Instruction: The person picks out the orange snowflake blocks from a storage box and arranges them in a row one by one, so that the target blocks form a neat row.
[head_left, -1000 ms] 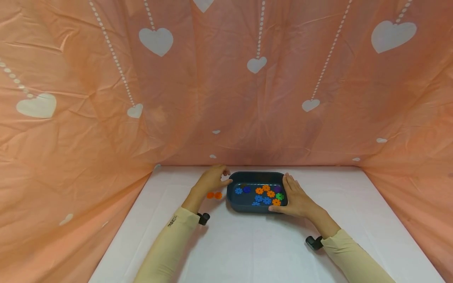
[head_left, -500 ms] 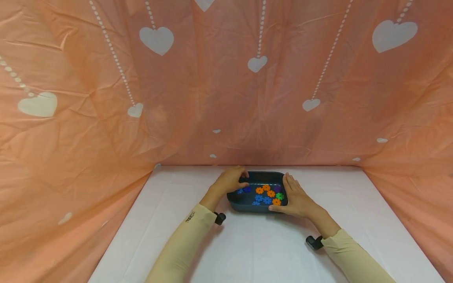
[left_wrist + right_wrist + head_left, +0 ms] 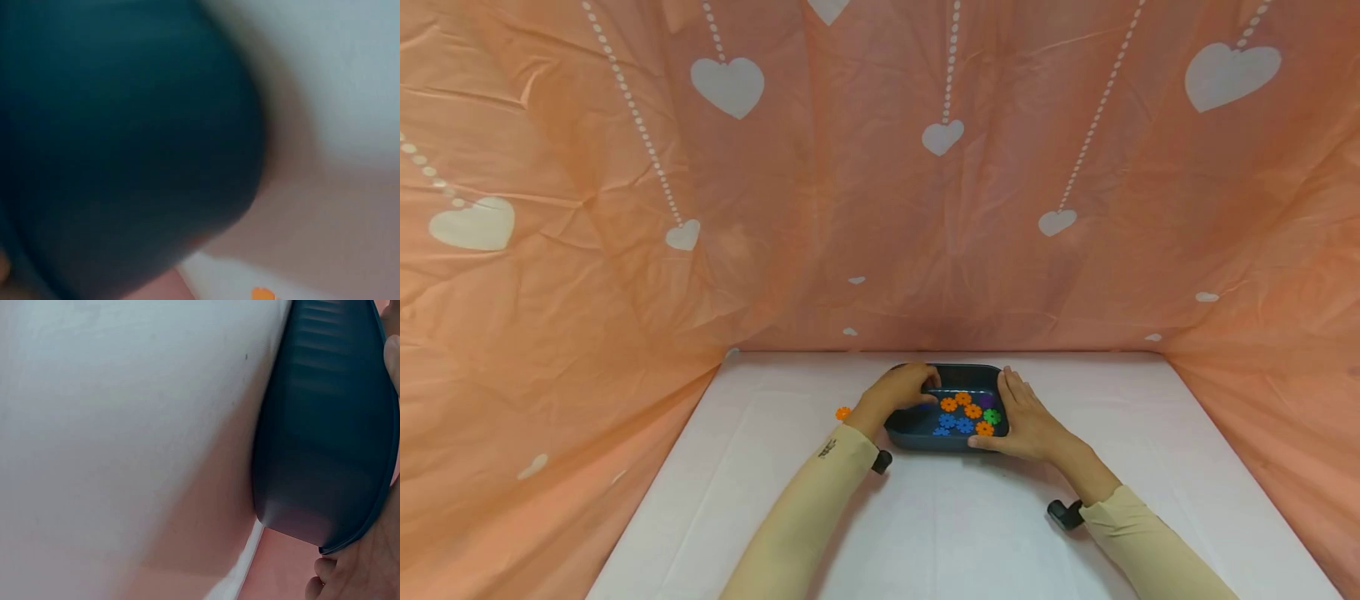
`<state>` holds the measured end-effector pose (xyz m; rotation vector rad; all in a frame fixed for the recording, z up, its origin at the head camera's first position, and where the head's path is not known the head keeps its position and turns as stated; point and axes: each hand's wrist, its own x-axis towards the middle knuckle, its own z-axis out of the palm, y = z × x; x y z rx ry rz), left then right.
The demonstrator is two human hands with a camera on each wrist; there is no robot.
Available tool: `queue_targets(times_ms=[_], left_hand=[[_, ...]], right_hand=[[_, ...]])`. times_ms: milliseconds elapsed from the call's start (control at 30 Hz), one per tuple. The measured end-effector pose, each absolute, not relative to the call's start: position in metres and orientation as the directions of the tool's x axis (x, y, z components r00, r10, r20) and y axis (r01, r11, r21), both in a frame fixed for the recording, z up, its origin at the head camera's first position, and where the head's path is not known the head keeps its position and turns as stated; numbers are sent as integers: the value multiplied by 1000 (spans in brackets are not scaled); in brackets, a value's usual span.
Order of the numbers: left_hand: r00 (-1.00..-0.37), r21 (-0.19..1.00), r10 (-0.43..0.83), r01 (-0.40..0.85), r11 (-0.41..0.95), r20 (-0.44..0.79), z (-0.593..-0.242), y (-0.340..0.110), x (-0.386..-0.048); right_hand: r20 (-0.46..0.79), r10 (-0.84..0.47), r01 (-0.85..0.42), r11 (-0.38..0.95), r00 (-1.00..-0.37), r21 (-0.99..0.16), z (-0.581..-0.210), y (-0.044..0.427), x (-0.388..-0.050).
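Two hands at a dark blue tray on a white table. The tray (image 3: 928, 442) lies at the far middle of the table (image 3: 940, 533), its long axis running left to right. The left hand (image 3: 901, 390) is over the tray's left end, fingers bent down toward the interior; whether they grip anything cannot be told. The right hand (image 3: 1028, 423) lies at the right end, fingers extended along the rim and thumb along the near edge, holding no piece. One loose piece (image 3: 843, 413), orange, lies on the table left of the tray, just beside the left wrist; the left hand is therefore the nearer, the right hand being across the tray.

Inside, toward the right, lie orange pieces (image 3: 963, 399), blue pieces (image 3: 964, 425), a green piece (image 3: 992, 416) and a purple piece (image 3: 987, 401). All are flat, round and notched like flowers, apparently of plastic. The tray has rounded corners, smooth, slightly glossy walls and a thin lip. Behind hangs a creased, peach-coloured cloth (image 3: 850, 208) printed with white hearts.
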<state>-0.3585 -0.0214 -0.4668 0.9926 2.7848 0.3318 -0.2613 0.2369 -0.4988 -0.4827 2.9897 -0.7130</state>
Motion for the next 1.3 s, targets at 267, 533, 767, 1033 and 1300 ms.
queue_targets(times_ms=[267,533,767,1033,1300], left_hand=[[-748,198,651,623,756,-130,-477,-7,-361],[-758,170,637,616,770,-139,-482,3,-363],[-770,131,622,608,783,-141,-483,7,-360],[-774,83,623,617,782,-116,-486,11,-359],[-770,100,619,611,785,-154,-486,11,-360]], right_hand=[[64,-321,-315,842,-945,-438,-499,237,-262],[88,-328,-333,841,-940,-426,-502,237,-263],[90,-329,-335,840,-940,-427,-503,238,-264],[71,-319,-317,841,-945,-438,-503,238,-264],[83,-323,-326,836,-943,-442,-501,237,-263]])
